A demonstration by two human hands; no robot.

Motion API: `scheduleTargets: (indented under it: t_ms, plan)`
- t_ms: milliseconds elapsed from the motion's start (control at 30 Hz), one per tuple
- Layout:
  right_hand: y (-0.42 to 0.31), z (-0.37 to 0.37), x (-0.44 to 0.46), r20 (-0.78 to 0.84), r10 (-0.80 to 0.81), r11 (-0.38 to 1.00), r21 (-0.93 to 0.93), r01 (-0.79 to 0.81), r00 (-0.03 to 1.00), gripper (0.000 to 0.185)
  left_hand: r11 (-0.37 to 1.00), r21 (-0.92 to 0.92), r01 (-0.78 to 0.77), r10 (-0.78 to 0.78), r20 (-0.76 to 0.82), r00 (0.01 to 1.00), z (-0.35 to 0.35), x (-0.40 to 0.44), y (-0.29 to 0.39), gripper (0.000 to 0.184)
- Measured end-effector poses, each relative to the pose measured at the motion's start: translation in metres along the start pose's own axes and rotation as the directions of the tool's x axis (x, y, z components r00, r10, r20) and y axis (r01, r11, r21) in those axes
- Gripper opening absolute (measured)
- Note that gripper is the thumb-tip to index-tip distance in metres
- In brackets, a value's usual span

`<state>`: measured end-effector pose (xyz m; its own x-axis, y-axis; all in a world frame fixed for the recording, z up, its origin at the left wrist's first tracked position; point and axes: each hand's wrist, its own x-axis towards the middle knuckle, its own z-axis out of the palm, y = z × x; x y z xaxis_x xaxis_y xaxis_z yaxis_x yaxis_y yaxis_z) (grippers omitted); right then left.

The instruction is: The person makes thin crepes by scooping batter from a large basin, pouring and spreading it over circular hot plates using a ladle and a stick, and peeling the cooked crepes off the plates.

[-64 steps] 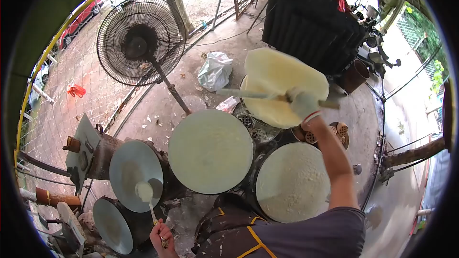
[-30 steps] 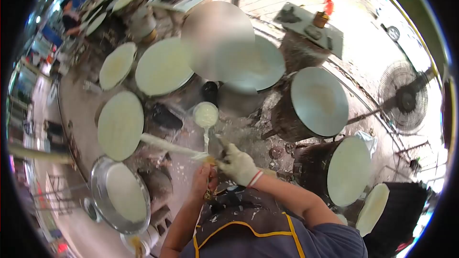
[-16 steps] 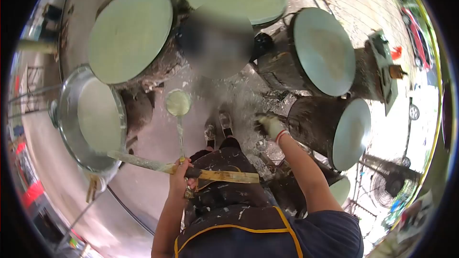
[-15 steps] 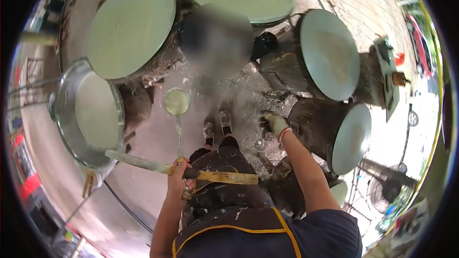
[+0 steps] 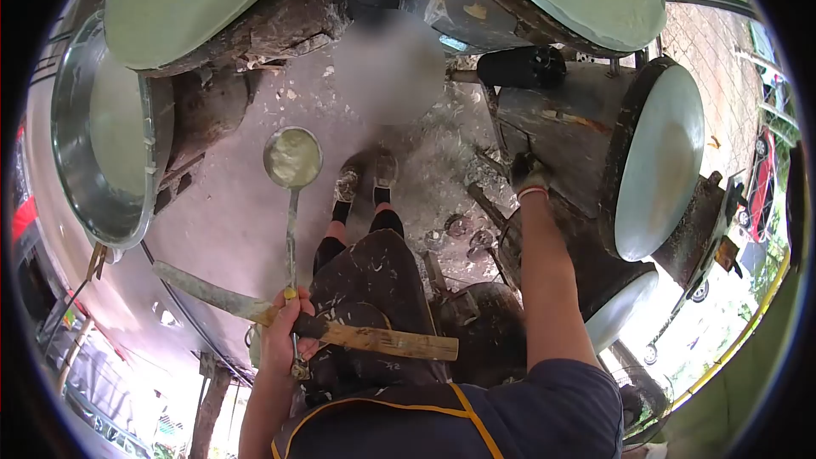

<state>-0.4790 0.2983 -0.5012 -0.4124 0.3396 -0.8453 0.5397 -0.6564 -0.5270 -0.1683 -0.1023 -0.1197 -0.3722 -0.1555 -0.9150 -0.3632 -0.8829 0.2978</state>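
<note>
My left hand (image 5: 287, 330) is closed around the handle of a long metal ladle (image 5: 292, 234) and a long flat wooden spatula (image 5: 391, 340). The ladle's round bowl, out ahead of me, holds pale creamy liquid (image 5: 295, 155). The spatula lies crosswise, its pale blade to the left and its bare wood end to the right. On my right hand (image 5: 531, 178) is a soiled glove with a red-and-white cuff. That hand reaches to the sooty side of a drum-like stove (image 5: 557, 115); its darkened fingers blend into the stove, and their grip cannot be made out.
Large round pale-topped pans (image 5: 659, 161) sit on stoves ahead and to the right. A wide metal basin (image 5: 72, 136) of pale liquid stands at the left. A black cylinder (image 5: 523, 68) juts out between stoves. Debris litters the floor (image 5: 238, 195) near my feet.
My view has shifted toward the right-hand stoves. My right hand has moved forward against the stove's side. The left hand still grips the ladle and spatula.
</note>
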Motion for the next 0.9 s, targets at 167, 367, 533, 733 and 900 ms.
scheduleTargets:
  t_ms: [167,367,533,733,900]
  plan:
    - [-0.01,-0.028,0.026,0.288,0.15,0.986,-0.115,-0.122,0.946,0.023,0.999,0.046,0.009,-0.008,-0.02,1.0,0.009,0.002,-0.003,0.023]
    - [-0.016,-0.011,0.001,0.088,0.132,0.969,-0.222,-0.11,0.987,0.022,1.0,-0.009,-0.009,0.009,0.03,0.999,0.017,0.001,-0.003,0.021]
    - [-0.013,-0.001,-0.012,0.044,0.061,0.986,-0.158,-0.053,0.997,0.019,1.0,-0.03,-0.007,0.008,0.039,0.999,0.022,0.001,-0.003,0.022]
    - [-0.012,0.008,-0.032,0.054,0.041,0.982,-0.189,-0.03,0.998,0.017,1.0,0.023,-0.003,0.003,0.002,1.0,0.026,0.003,-0.001,0.022]
    - [-0.016,0.007,-0.042,0.076,0.098,0.978,-0.193,-0.082,0.992,0.017,0.999,0.036,-0.006,0.006,0.009,1.0,0.029,0.002,0.003,0.021]
